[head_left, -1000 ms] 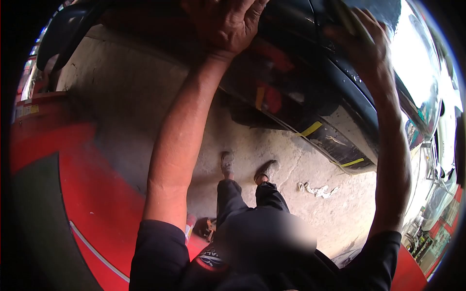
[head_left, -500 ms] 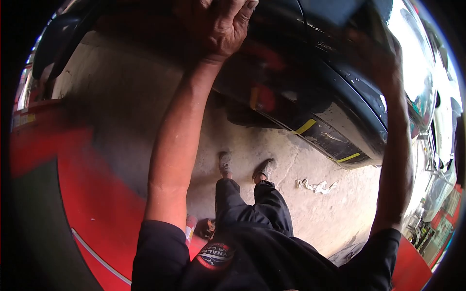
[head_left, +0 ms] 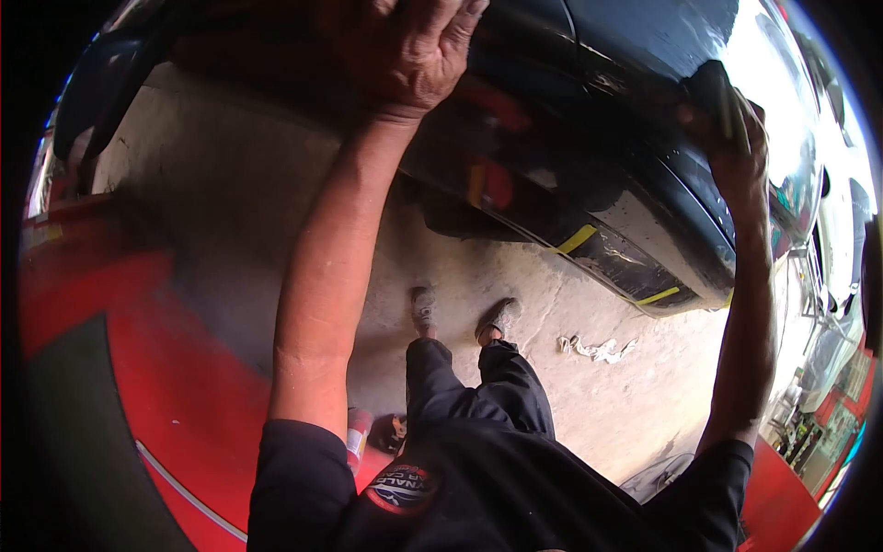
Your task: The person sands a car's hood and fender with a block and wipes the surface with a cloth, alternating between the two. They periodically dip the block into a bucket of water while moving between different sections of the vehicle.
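A dark car body with glossy and scuffed patches fills the top of the view. My left hand lies on or close against it at the top edge, fingers stretched out and partly cut off by the frame. On the right, my right hand is closed around a dark block-like pad, held against the car's panel near the bright reflection. The pad's exact kind is too dark to make out. Strips of yellow tape stick to the lower part of the car.
My feet stand on a pale concrete floor. A crumpled white rag lies on it to the right. Behind me on the left is a red surface with a bottle-like container nearby. Cluttered equipment stands at the far right.
My right hand, blurred before, now shows clearly with the dark pad, a little lower and to the right on the panel. My left hand has stayed nearly in place.
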The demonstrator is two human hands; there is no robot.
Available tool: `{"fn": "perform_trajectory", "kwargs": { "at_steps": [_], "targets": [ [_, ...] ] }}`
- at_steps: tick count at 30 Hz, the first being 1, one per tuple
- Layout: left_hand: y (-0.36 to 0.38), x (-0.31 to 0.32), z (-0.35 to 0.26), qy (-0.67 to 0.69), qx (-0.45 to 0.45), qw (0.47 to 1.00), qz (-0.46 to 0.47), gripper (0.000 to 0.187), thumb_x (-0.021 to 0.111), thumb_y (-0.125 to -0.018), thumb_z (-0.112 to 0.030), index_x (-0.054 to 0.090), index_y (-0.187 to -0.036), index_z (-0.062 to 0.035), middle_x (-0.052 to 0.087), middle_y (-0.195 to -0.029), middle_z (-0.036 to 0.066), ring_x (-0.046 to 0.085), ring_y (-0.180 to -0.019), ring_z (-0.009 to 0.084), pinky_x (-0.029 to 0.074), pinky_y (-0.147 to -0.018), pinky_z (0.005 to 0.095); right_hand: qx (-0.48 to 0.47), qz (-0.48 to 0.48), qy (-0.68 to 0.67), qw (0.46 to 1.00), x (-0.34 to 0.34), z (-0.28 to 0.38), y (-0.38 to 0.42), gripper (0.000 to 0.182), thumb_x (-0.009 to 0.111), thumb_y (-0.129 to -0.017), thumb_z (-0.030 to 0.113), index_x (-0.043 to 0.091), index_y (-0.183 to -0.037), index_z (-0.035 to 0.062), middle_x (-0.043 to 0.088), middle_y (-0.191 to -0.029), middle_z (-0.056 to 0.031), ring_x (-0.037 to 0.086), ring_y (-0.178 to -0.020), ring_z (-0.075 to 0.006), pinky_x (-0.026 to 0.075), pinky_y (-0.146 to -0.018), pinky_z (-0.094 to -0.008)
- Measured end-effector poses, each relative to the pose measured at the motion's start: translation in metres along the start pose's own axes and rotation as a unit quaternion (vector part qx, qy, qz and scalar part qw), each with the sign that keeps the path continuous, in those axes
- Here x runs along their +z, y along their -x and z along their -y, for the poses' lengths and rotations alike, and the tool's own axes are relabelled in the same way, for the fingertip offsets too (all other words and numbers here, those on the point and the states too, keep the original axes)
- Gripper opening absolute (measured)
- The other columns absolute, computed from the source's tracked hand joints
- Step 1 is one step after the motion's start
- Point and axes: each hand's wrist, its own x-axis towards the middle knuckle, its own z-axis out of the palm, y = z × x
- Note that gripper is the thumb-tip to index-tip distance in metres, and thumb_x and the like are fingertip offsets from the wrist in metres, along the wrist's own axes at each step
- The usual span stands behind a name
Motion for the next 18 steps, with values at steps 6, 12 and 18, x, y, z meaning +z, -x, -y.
{"fn": "perform_trajectory", "kwargs": {
  "at_steps": [6, 12, 18],
  "targets": [
    [-0.003, -0.008, -0.009, -0.023, -0.021, 0.999, 0.026, 0.014, 0.077, -0.093, -0.027, 0.072, -0.101, -0.0172, 0.061, -0.108, 0.01, 0.059, -0.102, 0.032, 0.046, -0.09, 0.0481, -0.021, -0.027, 0.117, 0.993, 0.036, 0.048, -0.043, 0.033, 0.08, -0.093, 0.025, 0.073, -0.119, 0.0061, 0.067, -0.094, -0.0099, 0.063, -0.085, -0.0273, 0.05, -0.084, -0.0447],
    [-0.001, 0.005, 0.002, -0.004, 0.0, 1.0, -0.018, 0.013, 0.077, -0.093, -0.027, 0.071, -0.101, -0.0175, 0.06, -0.108, 0.01, 0.06, -0.101, 0.0319, 0.046, -0.089, 0.0484, 0.009, -0.079, 0.189, 0.979, 0.05, 0.035, -0.016, 0.03, 0.083, -0.09, 0.036, 0.076, -0.11, 0.0143, 0.07, -0.1, -0.0068, 0.061, -0.103, -0.0345, 0.041, -0.088, -0.0531],
    [0.001, 0.002, 0.001, -0.001, -0.001, 1.0, -0.018, 0.014, 0.078, -0.092, -0.026, 0.071, -0.1, -0.0175, 0.061, -0.108, 0.01, 0.06, -0.101, 0.0316, 0.047, -0.088, 0.0485, 0.054, -0.123, 0.215, 0.967, 0.069, 0.046, -0.002, 0.033, 0.078, -0.092, 0.042, 0.073, -0.105, 0.0126, 0.069, -0.105, -0.0083, 0.056, -0.11, -0.0358, 0.038, -0.091, -0.0557]
  ]
}}
